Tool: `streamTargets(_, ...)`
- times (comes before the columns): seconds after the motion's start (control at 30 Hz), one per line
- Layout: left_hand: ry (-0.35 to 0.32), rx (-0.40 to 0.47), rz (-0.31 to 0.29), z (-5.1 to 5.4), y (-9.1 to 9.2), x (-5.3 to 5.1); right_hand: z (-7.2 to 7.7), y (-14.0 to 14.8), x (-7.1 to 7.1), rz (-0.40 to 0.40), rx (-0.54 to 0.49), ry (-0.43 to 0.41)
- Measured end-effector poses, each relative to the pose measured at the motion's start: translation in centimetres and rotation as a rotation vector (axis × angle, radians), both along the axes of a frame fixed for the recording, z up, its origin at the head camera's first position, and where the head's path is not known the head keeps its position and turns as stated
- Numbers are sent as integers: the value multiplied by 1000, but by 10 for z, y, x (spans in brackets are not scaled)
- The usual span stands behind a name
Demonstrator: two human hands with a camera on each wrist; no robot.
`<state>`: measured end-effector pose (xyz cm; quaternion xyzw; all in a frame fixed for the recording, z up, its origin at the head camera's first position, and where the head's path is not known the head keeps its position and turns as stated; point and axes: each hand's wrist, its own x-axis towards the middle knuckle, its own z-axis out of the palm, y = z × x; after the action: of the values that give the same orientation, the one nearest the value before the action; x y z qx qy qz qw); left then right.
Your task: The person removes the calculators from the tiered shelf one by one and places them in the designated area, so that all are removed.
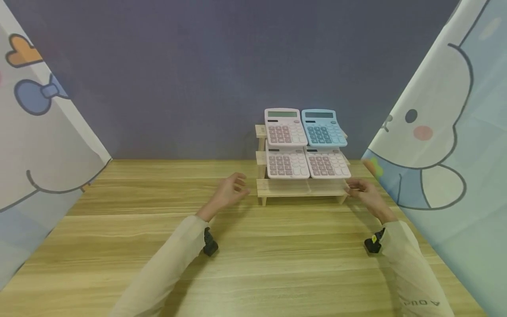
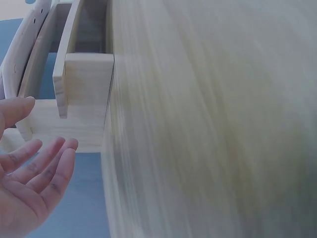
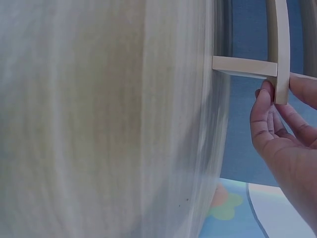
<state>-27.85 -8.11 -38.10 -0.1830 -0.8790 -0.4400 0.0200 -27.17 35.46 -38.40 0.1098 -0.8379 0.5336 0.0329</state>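
A stepped wooden rack stands at the back of the table, right of centre. On its top tier lean a pale pink calculator and a blue calculator. Two more pale pink calculators, one at left and one at right, lean on the tier below. My right hand pinches the right end of the rack's lowest board, its thumb and fingers on opposite faces in the right wrist view. My left hand hovers by the rack's left end, fingers loosely bent, holding nothing.
The wood-grain table spreads in front of the rack. A dark blue partition rises behind it. Cartoon-printed panels flank the table at left and right, the right one close to my right hand.
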Motion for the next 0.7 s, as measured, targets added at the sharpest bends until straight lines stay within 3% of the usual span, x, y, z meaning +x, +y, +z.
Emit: streamTargets(0.7, -211, 118, 13, -13, 27, -5, 2, -2, 0, -14, 19, -30)
